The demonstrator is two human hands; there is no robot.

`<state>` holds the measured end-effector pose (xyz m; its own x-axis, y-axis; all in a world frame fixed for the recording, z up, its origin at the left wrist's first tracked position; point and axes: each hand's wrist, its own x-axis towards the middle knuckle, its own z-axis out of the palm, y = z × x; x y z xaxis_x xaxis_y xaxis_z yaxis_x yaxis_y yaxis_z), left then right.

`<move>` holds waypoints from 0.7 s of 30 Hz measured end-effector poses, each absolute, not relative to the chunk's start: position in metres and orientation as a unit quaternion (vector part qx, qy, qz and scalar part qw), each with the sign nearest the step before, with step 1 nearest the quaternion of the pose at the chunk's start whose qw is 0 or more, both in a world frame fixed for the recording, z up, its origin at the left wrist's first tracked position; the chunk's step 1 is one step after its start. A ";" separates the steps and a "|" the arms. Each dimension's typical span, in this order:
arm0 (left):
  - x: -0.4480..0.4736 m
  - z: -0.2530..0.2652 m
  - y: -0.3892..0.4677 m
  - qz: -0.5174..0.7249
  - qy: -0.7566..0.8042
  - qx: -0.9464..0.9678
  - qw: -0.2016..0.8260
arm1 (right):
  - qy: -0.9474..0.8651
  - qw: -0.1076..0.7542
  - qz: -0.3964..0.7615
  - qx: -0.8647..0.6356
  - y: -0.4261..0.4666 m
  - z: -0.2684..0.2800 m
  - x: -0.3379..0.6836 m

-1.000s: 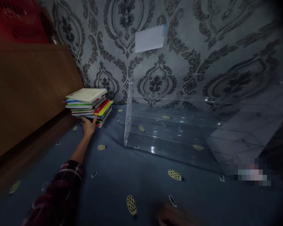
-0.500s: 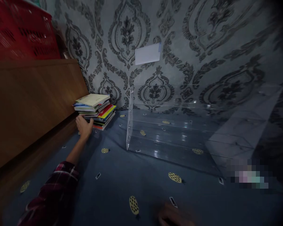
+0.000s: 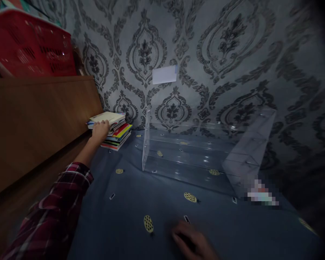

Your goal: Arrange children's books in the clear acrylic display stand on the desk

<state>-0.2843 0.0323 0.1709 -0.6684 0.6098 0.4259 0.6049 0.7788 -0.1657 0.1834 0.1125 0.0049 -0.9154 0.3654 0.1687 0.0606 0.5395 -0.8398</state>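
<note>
My left hand (image 3: 99, 130) is at the near side of a stack of books (image 3: 119, 139), its fingers curled over the edge of the cream-covered book (image 3: 107, 117) on top. How many of the upper books it grips is hidden behind the hand. The stack is uneven, with red, yellow and white edges showing lower down. Low in the view, my right hand (image 3: 193, 240) rests near the blue patterned cloth, loosely curled, thumb and fingers a little apart, with nothing visible in it. A clear acrylic rack (image 3: 186, 155) with several tiers stands between the books and the right side.
A wooden cabinet (image 3: 43, 122) borders the left, bearing a red plastic basket (image 3: 35, 47). Damask-patterned wallpaper (image 3: 144, 50) covers the wall behind, with a white paper label (image 3: 164, 74) on it. A blurred-out item (image 3: 262, 195) lies by the rack's right end.
My left hand has gone from beside the lower stack up to the top books, its fingers closing over the edge. My right hand has come further into view. The camera view has shifted.
</note>
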 end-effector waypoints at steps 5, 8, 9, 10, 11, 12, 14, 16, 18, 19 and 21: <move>-0.273 0.159 0.017 0.007 -0.918 -0.323 0.232 | -0.869 0.161 0.457 -0.098 0.116 0.001 0.180; -0.267 0.150 0.012 0.008 -0.920 -0.315 0.232 | -0.874 0.164 0.448 -0.094 0.116 0.005 0.177; -0.265 0.147 0.009 0.007 -0.922 -0.310 0.231 | -0.875 0.163 0.446 -0.093 0.116 0.007 0.177; -0.263 0.144 0.005 0.005 -0.925 -0.304 0.228 | -0.875 0.161 0.447 -0.094 0.116 0.009 0.176; -0.261 0.141 0.001 0.003 -0.928 -0.297 0.225 | -0.875 0.159 0.447 -0.095 0.115 0.010 0.176; -0.259 0.138 -0.004 0.001 -0.931 -0.290 0.222 | -0.875 0.157 0.448 -0.095 0.115 0.011 0.176; -0.255 0.132 -0.015 -0.001 -0.935 -0.276 0.223 | -0.874 0.157 0.450 -0.096 0.115 0.013 0.177; -0.251 0.126 -0.025 -0.001 -0.935 -0.268 0.232 | -0.873 0.159 0.450 -0.098 0.115 0.013 0.177; -0.247 0.118 -0.032 -0.004 -0.934 -0.264 0.242 | -0.873 0.159 0.451 -0.099 0.115 0.013 0.177; -0.245 0.114 -0.034 -0.007 -0.934 -0.264 0.241 | -0.873 0.158 0.450 -0.098 0.115 0.013 0.176; -0.242 0.103 -0.036 -0.019 -0.937 -0.266 0.225 | -0.875 0.161 0.445 -0.098 0.115 0.014 0.176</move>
<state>-0.2423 -0.0360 0.1033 -0.7578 0.4896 0.4314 0.5068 0.8580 -0.0836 0.1757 0.1150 0.0143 -0.9288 0.3151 0.1953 0.0276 0.5841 -0.8112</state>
